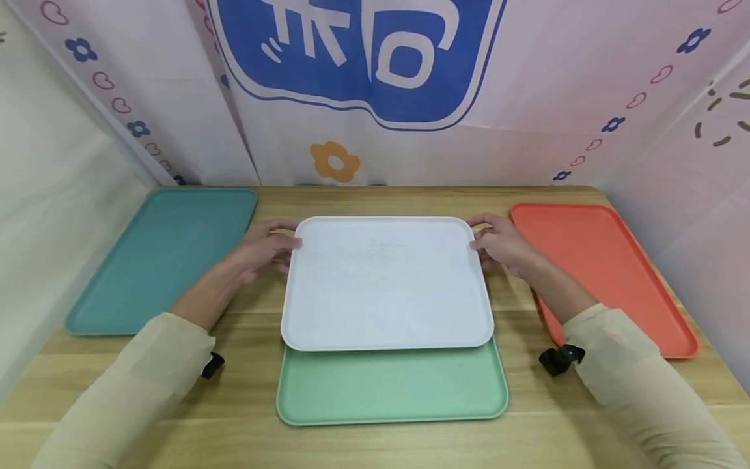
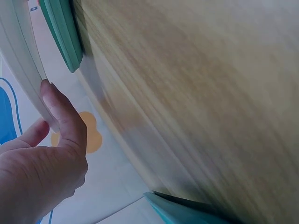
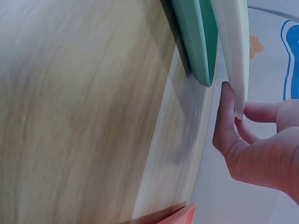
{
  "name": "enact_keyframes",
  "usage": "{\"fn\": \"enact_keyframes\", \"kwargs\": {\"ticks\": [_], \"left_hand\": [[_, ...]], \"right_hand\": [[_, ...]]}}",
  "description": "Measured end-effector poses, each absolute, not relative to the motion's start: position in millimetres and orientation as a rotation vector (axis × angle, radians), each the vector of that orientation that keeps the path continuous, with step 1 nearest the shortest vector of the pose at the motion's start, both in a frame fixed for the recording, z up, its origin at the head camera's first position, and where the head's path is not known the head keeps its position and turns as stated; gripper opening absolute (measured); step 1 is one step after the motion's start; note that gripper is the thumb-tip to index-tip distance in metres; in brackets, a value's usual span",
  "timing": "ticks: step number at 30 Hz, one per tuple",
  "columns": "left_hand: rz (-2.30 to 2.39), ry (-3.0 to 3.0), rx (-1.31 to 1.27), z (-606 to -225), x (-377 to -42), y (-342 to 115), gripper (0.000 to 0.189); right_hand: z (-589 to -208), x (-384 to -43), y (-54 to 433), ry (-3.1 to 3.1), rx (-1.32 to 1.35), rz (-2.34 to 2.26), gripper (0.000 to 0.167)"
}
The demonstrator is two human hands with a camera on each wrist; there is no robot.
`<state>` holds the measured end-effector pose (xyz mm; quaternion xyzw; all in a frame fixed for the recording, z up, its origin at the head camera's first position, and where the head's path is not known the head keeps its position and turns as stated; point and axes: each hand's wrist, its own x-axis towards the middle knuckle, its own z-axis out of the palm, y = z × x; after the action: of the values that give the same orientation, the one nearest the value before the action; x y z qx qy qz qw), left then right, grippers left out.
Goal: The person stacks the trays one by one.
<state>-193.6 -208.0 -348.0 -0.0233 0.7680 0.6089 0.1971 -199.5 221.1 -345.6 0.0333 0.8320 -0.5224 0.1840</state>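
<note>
Both hands hold a white tray [image 1: 387, 286] by its short sides, near the far corners. My left hand [image 1: 266, 246] pinches the left rim, thumb on top and fingers beneath; the left wrist view shows this hand [image 2: 51, 154] at the tray's edge. On the opposite side my right hand [image 1: 498, 244] grips the rim the same way, thumb [image 3: 261, 112] above and fingers below. Under the white tray lies a light green tray [image 1: 392, 387], its near part showing and its far part hidden. A gap separates the two trays in the right wrist view.
A teal tray [image 1: 170, 260] lies at the left of the wooden table [image 1: 234, 417]. At the right lies a red tray [image 1: 609, 273], partly behind the right forearm. Printed cloth [image 1: 515, 85] hangs along the table's back edge and both sides.
</note>
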Motion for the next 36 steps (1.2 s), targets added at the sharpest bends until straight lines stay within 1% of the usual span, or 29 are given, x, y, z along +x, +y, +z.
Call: {"fn": "enact_keyframes", "kwargs": {"ticks": [11,29,36], "left_hand": [[1.704,2.164,-0.062,-348.4,-190.5,-207.9,0.052],[1.677,2.153,-0.056,-350.0,-188.6,-207.0,0.054],[1.641,2.173,-0.048,-350.2,-188.6,-206.0,0.049]], "right_hand": [[-346.0,-198.4,223.6,2.358,0.086,-1.451,0.046],[-346.6,-196.0,224.4,2.333,0.079,-1.451,0.044],[-348.9,-196.0,226.1,2.327,0.055,-1.452,0.043]]}}
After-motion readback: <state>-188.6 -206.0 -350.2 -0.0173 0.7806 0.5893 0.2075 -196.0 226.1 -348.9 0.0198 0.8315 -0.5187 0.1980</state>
